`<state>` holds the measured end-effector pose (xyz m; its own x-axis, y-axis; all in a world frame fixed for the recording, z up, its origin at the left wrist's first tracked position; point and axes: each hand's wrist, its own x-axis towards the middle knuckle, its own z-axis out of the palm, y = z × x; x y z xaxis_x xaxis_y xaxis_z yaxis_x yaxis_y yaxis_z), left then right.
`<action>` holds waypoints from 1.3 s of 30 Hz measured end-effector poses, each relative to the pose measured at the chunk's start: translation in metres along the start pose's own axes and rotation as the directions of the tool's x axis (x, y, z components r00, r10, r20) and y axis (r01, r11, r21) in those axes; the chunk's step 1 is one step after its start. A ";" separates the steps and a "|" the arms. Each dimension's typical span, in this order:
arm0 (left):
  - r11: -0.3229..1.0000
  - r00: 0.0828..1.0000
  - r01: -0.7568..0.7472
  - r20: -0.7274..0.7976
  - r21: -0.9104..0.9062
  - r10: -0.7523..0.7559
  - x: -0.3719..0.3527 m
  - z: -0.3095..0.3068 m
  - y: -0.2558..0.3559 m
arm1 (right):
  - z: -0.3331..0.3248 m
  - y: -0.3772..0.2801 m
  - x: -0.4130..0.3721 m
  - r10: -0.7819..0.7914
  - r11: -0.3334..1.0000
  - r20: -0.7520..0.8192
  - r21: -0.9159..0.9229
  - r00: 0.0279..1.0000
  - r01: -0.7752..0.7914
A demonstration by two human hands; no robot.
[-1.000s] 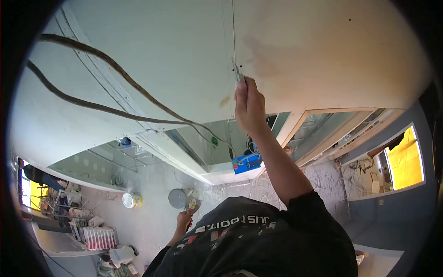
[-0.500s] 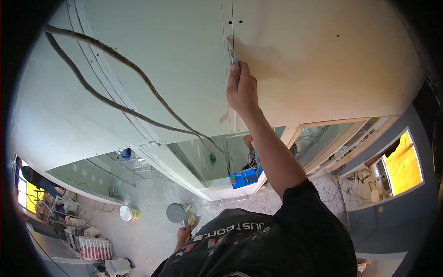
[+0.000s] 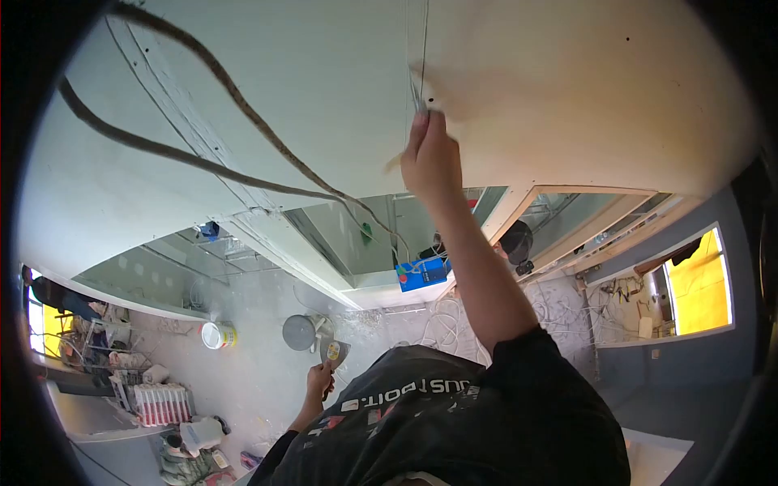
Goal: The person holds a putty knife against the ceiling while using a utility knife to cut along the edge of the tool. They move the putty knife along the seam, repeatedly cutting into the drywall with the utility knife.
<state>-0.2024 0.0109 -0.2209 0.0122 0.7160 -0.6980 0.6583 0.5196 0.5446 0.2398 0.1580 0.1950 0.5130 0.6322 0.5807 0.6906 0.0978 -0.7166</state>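
Note:
My right hand (image 3: 433, 158) is raised overhead, fingers closed round a putty knife (image 3: 419, 91). The knife's blade lies against the seam between two large pale wallboard panels (image 3: 535, 105), beside a dark screw hole. Low on the left, my left hand (image 3: 319, 379) grips a wide-bladed filling knife (image 3: 334, 351) with a yellow mark on it. That blade is held above the floor, close to a round grey bucket (image 3: 301, 332). Whether filler sits on either blade is hard to make out.
Two thick cables (image 3: 259, 121) hang across the panels at left. A blue box (image 3: 421, 275) stands on a ledge below the opening. Another person (image 3: 515, 240) is partly visible behind the frame. A white bucket (image 3: 218, 335) stands on the dusty floor; loose wires lie at right.
My right hand has drawn the putty knife along the seam toward the panel's near edge. The view has shifted, and my left hand with its knife appears slightly higher.

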 end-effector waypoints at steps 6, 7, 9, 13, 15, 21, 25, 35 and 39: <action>0.996 0.997 0.067 0.045 -0.058 -0.064 -0.001 0.017 -0.005 | 0.037 0.082 -0.099 0.263 0.957 0.197 -0.180 0.944 -0.229; 0.994 0.995 0.088 0.052 -0.070 -0.085 0.000 0.017 -0.005 | 0.038 0.095 -0.114 0.297 0.941 0.221 -0.231 0.929 -0.246; 0.993 0.996 0.084 0.050 -0.080 -0.081 -0.004 0.015 -0.007 | 0.032 0.118 -0.144 0.348 0.934 0.289 -0.187 0.892 -0.304; 0.991 0.994 0.103 0.047 -0.086 -0.099 -0.006 0.011 -0.016 | 0.009 0.119 -0.172 0.246 0.968 0.217 -0.107 0.945 -0.227; 0.962 0.968 -0.250 0.034 0.108 0.248 0.022 0.015 -0.057 | 0.003 0.117 -0.168 0.265 0.964 0.198 -0.061 0.944 -0.258; 0.996 1.000 0.001 0.017 0.095 -0.003 -0.010 0.007 0.012 | -0.027 0.062 -0.089 0.007 0.963 0.039 0.269 0.999 -0.018; 0.999 0.999 -0.039 0.009 0.017 0.039 -0.009 0.012 0.037 | -0.057 -0.030 0.018 -0.217 0.919 -0.139 0.303 0.966 0.250; 0.968 0.976 -0.145 -0.132 0.207 0.174 0.018 0.037 0.000 | -0.088 -0.141 0.179 -0.493 0.811 -0.282 0.193 0.823 0.552; 0.984 0.989 -0.106 -0.083 0.141 0.118 0.010 0.045 -0.001 | -0.082 -0.137 0.174 -0.517 0.804 -0.286 0.163 0.807 0.572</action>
<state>-0.1690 -0.0029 -0.2491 0.0271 0.8088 -0.5875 0.7531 0.3699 0.5441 0.2757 0.1916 0.4261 0.2028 0.2396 0.9495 0.7657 0.5656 -0.3063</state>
